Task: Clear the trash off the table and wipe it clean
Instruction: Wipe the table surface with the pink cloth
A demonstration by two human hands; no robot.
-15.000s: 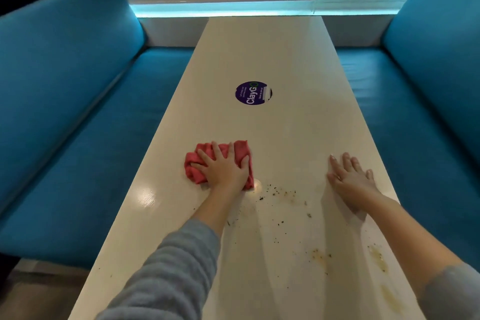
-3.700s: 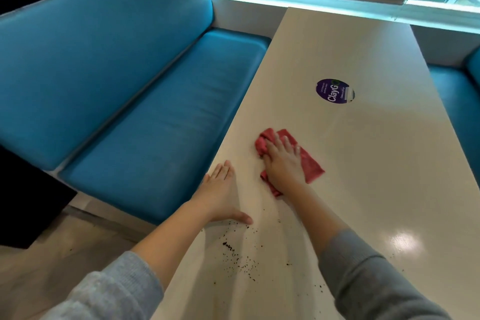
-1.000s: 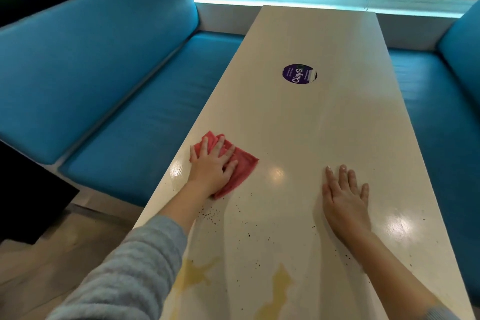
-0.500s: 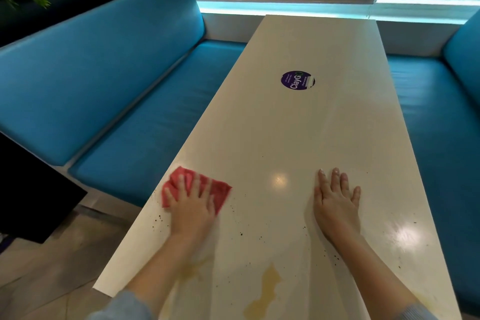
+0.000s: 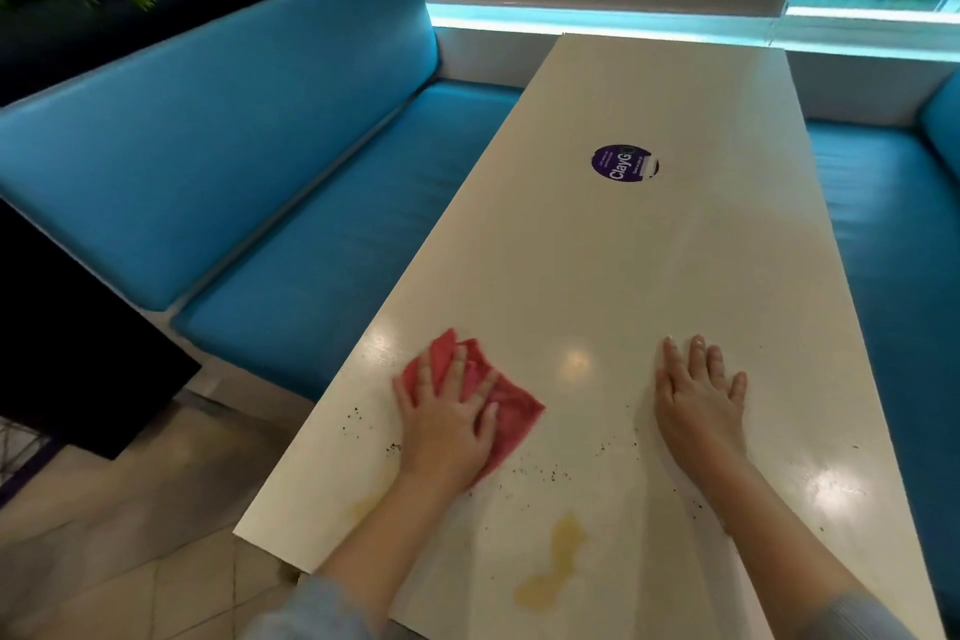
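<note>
My left hand lies flat with spread fingers on a red cloth, pressing it onto the long cream table near its left edge. Dark crumbs are scattered beside the cloth and toward the near end. A yellow stain marks the tabletop close to me, with a fainter one by the left edge. My right hand rests flat on the table to the right, fingers straight, holding nothing.
A round purple sticker sits on the middle of the table. Blue benches flank it on the left and right. A window sill runs behind the far end. Tiled floor lies at lower left.
My left hand has slid the red cloth to the right, away from the table's left edge. My right hand has stayed flat in place.
</note>
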